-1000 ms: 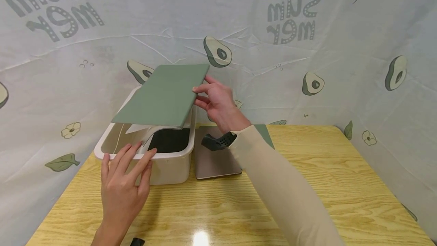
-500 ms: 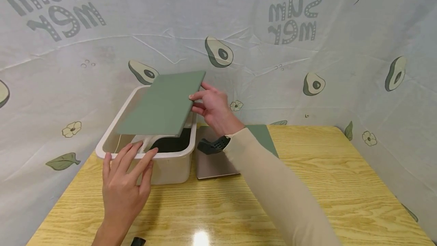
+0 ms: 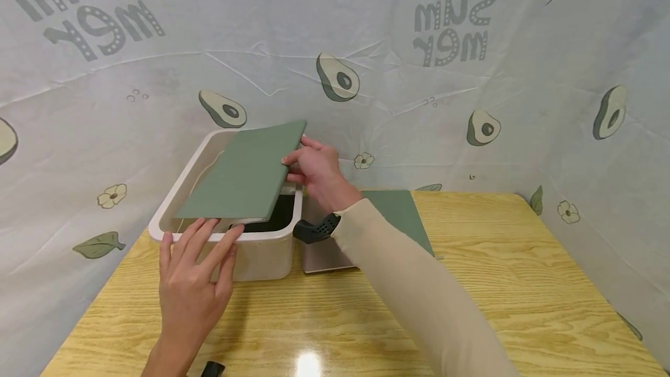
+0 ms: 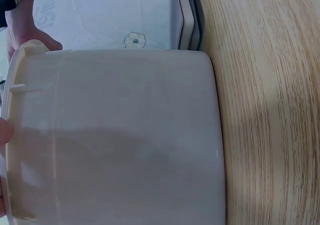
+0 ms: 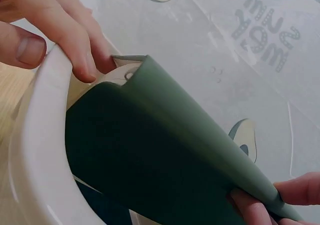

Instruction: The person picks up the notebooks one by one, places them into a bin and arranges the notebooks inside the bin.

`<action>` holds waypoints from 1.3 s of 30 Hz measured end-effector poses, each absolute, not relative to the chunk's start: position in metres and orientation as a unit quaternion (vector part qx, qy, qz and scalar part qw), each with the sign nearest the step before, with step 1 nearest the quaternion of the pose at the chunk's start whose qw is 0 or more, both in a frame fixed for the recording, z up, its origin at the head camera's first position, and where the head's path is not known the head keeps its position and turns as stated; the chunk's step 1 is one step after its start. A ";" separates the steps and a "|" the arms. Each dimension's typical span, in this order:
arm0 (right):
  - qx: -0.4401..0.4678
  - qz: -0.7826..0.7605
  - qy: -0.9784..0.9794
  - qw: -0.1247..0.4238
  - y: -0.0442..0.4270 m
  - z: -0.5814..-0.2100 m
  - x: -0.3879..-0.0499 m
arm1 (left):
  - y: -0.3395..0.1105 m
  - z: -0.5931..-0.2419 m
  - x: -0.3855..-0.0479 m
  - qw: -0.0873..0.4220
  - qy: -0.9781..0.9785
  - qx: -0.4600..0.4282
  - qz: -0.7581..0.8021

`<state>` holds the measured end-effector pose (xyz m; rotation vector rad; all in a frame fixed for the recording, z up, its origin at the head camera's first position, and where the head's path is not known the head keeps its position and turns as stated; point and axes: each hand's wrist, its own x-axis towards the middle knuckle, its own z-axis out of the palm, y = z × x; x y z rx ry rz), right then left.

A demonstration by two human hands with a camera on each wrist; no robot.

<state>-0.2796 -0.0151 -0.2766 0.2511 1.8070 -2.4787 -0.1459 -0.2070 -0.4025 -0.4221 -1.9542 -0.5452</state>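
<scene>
A green-covered notebook (image 3: 241,173) tilts over the white plastic bin (image 3: 262,260), its near end low and its right edge raised. My right hand (image 3: 316,170) pinches that right edge between thumb and fingers. In the right wrist view the spine of the notebook (image 5: 200,120) faces up, and pale paper shows at its end. My left hand (image 3: 193,284) rests its fairly straight fingers on the bin's front rim, close to the notebook's near end. Something black (image 3: 280,214) lies inside the bin, mostly hidden by the notebook.
Right of the bin, a brown-grey notebook (image 3: 321,255) and a flat green item (image 3: 398,214) lie on the wooden table (image 3: 497,284), partly under my right arm. A small black object (image 3: 213,369) shows at the bottom edge. A patterned cloth (image 3: 392,115) hangs behind.
My right hand has lowered the green notebook and shifted it slightly left, covering more of the bin's opening. My left hand has stayed on the front rim.
</scene>
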 end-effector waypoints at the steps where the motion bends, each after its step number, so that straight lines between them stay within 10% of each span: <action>1: 0.085 -0.806 0.586 0.030 -0.016 -0.277 -0.280 | -0.207 -0.402 -0.146 0.509 -0.812 -0.175 -0.228; 39: 0.012 -0.734 0.675 0.076 -0.031 -0.282 -0.282 | -0.207 -0.403 -0.145 0.518 -0.806 -0.175 -0.226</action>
